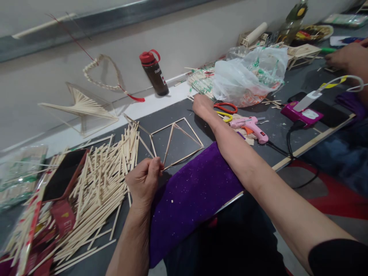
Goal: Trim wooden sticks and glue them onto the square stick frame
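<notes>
A thin wooden stick frame [193, 154] of squares and triangles stands on the dark table, its near corner pinched between the thumb and fingers of my left hand [145, 178]. Farther off, my right hand [202, 106] reaches to the table beside the red-handled scissors [230, 107] and the packaged sticks [201, 82]. Its fingers curl downward, and what they hold, if anything, is hidden. A pink glue gun [253, 128] lies to the right of the yellow scissor handle [225, 116]. Under my forearms a purple cloth [192, 191] covers the table's front edge.
Loose sticks [100, 184] and a phone [66, 174] lie at the left. A bottle [155, 74] stands by the wall, with a plastic bag [247, 76] to its right. A magenta power socket [303, 114] with cables sits at the right, near another person's hand [346, 57].
</notes>
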Demonstrator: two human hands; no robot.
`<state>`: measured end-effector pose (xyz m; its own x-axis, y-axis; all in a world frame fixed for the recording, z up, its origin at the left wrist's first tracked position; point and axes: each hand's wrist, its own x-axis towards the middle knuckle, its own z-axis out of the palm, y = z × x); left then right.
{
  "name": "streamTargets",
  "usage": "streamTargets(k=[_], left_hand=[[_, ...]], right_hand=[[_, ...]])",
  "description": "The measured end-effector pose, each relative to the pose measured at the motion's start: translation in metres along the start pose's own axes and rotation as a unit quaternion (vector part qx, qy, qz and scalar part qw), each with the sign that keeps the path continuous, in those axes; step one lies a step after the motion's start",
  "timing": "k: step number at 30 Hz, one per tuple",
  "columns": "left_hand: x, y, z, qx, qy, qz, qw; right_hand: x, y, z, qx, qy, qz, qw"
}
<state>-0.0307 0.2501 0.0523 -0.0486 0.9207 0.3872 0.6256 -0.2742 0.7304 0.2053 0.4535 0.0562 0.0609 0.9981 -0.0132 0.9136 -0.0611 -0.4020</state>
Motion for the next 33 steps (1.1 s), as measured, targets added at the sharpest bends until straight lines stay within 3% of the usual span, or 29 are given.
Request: streamTargets(k=[6,12,21,25,30,33], left_hand=[[0.001,-0.002,0.0,0.003,0.0,-0.003,1.0],[0.001,-0.001,0.0,0.014,-0.002,0.007,1.0],[0.004,0.0,-0.003,0.034,0.007,0.002,0.999],[0.004,0.005,-0.002,0.023,0.004,0.01,1.0],[0.002,0.005,0.0,0.016,-0.007,0.018,1.0],[0.002,0.003,0.0,0.008,-0.001,0.016,1.0]], right_hand=[[0.008,0.002,-0.02,0.054,0.118,-0.028,0.991],[0.003,-0.002,-0.041,0.2,0.086,-0.098,0.971],[-0.027,-0.02,-0.068,0.019,0.122,-0.179,0.976],[-0.031,0.003,-0.108,-0.066,0.134,-0.131,0.98],[-0.025,0.052,-0.171,-0.119,0.216,-0.049,0.968],[-0.02,0.078,-0.191,-0.131,0.235,-0.008,0.963]])
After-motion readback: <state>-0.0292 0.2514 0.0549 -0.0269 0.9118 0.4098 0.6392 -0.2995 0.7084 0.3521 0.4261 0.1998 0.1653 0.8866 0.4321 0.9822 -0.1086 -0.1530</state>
